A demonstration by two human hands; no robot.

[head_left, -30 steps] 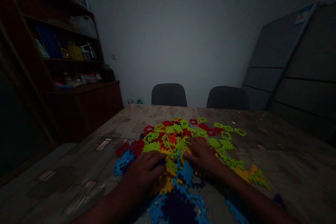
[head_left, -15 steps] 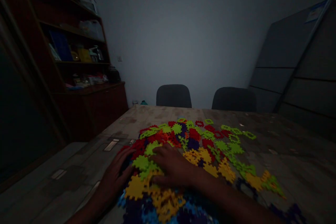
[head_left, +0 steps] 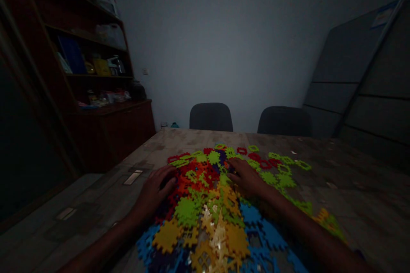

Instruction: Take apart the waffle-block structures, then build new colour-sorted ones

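Note:
A heap of toothed plastic building pieces in several colours spreads over the table. My left hand (head_left: 158, 187) rests along the heap's left edge, thumb apart from the fingers, touching the red pieces (head_left: 181, 181). On the far right side of the heap, my right hand (head_left: 246, 175) lies over some pieces, with its thumb spread and its fingertips among them. Between my hands are lime-green pieces (head_left: 187, 212). Closer to me lie yellow pieces (head_left: 168, 235) and blue pieces (head_left: 272, 232). My right forearm covers part of the heap.
The patterned table (head_left: 134, 204) runs back to two dark chairs (head_left: 210, 117) near the wall. Loose green frame pieces (head_left: 303, 165) lie to the right. A wooden cabinet (head_left: 128, 132) stands at left, a grey fridge-like unit (head_left: 339, 68) at right.
My right hand has moved forward and right, off the middle of the heap. The left hand has shifted slightly forward. Yellow, green and blue pieces between and below them now lie more spread out.

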